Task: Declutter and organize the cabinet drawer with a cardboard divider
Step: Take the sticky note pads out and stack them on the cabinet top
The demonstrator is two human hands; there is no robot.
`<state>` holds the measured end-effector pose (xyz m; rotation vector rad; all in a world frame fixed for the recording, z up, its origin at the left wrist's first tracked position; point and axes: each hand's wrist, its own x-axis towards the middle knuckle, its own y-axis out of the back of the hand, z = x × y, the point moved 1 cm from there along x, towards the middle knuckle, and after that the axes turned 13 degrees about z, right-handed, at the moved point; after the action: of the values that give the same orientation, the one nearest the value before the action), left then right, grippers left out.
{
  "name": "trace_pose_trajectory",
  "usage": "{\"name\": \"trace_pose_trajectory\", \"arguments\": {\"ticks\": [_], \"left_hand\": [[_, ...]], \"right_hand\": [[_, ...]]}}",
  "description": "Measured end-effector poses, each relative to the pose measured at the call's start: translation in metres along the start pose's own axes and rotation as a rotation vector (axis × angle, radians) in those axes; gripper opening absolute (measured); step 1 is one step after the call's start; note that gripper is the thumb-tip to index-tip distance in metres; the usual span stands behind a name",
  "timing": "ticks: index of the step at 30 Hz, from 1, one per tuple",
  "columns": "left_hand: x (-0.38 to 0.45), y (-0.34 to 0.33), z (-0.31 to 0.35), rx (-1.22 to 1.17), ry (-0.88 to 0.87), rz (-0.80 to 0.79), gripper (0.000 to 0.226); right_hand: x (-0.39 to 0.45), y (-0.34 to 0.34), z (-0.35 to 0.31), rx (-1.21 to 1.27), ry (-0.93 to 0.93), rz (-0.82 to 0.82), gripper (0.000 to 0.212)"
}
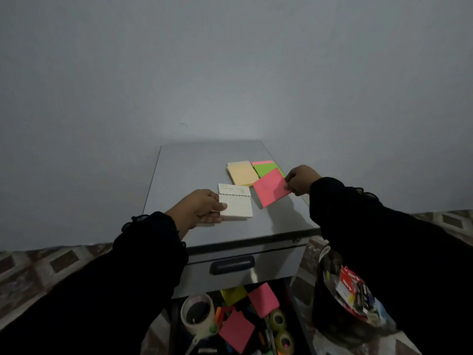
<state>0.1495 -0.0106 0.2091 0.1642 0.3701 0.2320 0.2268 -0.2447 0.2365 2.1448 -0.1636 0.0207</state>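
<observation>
The open drawer [245,321] at six o'clock is cut off by the bottom edge; print on the white pad [236,203] is too small to read.

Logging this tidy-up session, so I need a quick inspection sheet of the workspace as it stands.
Surface: grey cabinet top, bearing four pads.
Job's things: white lined notepad; pink sticky pad; beige pad; green pad.
Clutter: open drawer with pink pads, tape rolls, pens.
Grippers: left hand holds the notepad; right hand pinches the pink pad.
Cables: nothing seen.
Surroundings: plain wall, patterned floor, clear bag.
</observation>
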Motion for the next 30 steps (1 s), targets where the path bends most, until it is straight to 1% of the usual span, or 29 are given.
{"name": "trace_pose_trajectory", "arguments": {"ticks": [7, 13, 19, 23, 26, 30], "left_hand": [[0.048, 0.001, 0.014, -0.056, 0.018, 0.033, 0.016], [0.069, 0.001, 0.022, -0.043, 0.001, 0.036, 0.013], [0.079, 0.003, 0.025, -0.013, -0.002, 0.032, 0.012], [0.081, -0.005, 0.028, -0.038, 0.022, 0.056, 0.013], [0.084, -0.016, 0.035, -0.064, 0.006, 0.069, 0.015], [0.094, -0.035, 0.05, -0.104, -0.005, 0.057, 0.013]], "right_hand": [[0.071, -0.009, -0.002, 0.044, -0.066, 0.069, 0.026], [0.105, -0.021, 0.002, 0.056, -0.133, 0.06, 0.029], [0.113, -0.038, 0.006, -0.018, -0.122, 0.112, 0.03], [0.109, -0.04, 0.011, 0.008, -0.117, 0.16, 0.027], [0.102, -0.037, 0.009, 0.012, -0.098, 0.162, 0.022], [0.09, -0.029, 0.007, 0.014, -0.025, 0.17, 0.028]]}}
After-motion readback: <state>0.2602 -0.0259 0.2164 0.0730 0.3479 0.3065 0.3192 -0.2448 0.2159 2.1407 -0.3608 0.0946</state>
